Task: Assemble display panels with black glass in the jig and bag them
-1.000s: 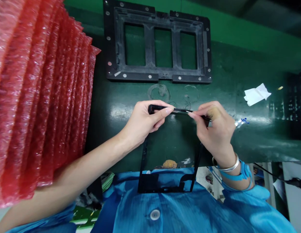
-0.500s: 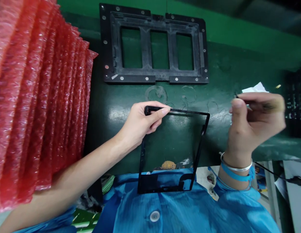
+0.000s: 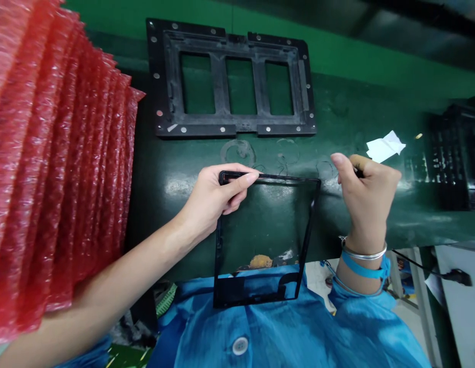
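Observation:
A thin black rectangular frame [image 3: 304, 245] is tilted upright in front of my chest, its middle see-through and its lower edge against the blue clothing. My left hand [image 3: 226, 191] pinches its top edge near the left corner, thumb in front. My right hand [image 3: 365, 186] is up to the right of the frame, apart from it. Its fingers are curled in and the thumb points up. Something small and dark shows among those fingers, too hidden to name.
A black fixture [image 3: 241, 125] with three openings and round metal studs lies at the back of the green table [image 3: 348, 112]. Red bubble-wrap sleeves [image 3: 69, 168] stand in a row at left. White paper scraps [image 3: 385, 147] lie at right, near dark stacked parts [image 3: 452, 153].
My right hand has moved left toward the frame and turned, its fingers curling in and its thumb rising. My left hand keeps its pinch on the frame. The whole view has shifted slightly.

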Demonstrator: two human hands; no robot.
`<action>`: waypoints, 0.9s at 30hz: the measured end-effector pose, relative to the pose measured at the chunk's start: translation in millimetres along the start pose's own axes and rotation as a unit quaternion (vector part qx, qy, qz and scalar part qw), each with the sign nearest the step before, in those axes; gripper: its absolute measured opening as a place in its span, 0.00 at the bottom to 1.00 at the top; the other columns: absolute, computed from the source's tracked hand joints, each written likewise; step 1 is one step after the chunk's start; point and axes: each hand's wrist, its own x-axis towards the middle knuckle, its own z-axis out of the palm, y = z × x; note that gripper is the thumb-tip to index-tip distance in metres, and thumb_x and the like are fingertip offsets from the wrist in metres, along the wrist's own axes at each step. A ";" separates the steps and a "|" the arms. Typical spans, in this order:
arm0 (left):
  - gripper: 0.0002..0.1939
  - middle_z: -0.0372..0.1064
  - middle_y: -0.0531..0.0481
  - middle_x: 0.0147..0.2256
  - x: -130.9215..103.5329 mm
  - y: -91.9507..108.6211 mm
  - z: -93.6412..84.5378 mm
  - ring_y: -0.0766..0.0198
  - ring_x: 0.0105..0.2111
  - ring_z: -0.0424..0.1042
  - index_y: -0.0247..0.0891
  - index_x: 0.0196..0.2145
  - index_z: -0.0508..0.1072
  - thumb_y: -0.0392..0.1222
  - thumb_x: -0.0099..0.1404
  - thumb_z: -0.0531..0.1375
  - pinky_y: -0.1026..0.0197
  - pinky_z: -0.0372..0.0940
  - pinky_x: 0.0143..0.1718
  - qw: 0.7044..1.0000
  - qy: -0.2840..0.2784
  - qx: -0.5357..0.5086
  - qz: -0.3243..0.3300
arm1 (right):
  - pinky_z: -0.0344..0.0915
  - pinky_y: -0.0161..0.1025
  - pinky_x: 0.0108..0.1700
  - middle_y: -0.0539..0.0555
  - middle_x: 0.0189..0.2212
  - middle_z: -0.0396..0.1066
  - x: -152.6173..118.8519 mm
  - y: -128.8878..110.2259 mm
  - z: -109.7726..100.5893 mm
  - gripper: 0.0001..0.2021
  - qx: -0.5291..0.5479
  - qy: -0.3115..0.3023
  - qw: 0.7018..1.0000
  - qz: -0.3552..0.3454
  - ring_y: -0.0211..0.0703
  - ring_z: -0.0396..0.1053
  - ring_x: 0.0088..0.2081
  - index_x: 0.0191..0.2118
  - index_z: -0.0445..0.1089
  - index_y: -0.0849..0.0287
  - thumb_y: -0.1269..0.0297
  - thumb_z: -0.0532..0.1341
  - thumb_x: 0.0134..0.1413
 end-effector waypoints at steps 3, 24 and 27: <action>0.11 0.54 0.59 0.13 -0.1 1.0 0.0 0.75 0.14 0.50 0.32 0.30 0.78 0.42 0.53 0.71 0.70 0.43 0.13 1.000 0.000 0.000 -0.006 | 0.45 0.37 0.25 0.43 0.13 0.46 2.1 2.7 4.5 0.29 -0.034 0.038 0.998 0.037 0.33 0.45 0.20 0.15 0.53 0.56 0.46 0.63 0.57; 0.12 0.60 0.58 0.13 2.9 6.5 -11.5 0.75 0.11 0.50 0.34 0.32 0.75 0.43 0.54 0.70 0.70 0.52 0.13 0.997 -0.068 -0.040 -0.020 | 0.49 0.33 0.19 0.52 0.18 0.73 -35.7 -8.9 -22.9 0.21 0.350 -0.325 0.863 0.165 0.31 0.56 0.15 0.25 0.64 0.57 0.44 0.62 0.56; 0.15 0.70 0.53 0.18 2.9 6.5 -11.8 0.69 0.13 0.64 0.34 0.38 0.74 0.44 0.55 0.69 0.67 0.62 0.18 0.991 -0.127 -0.032 -0.010 | 0.49 0.33 0.20 0.49 0.16 0.70 -15.7 -1.6 -31.6 0.18 0.242 -0.266 0.925 0.122 0.32 0.53 0.15 0.27 0.66 0.58 0.47 0.60 0.58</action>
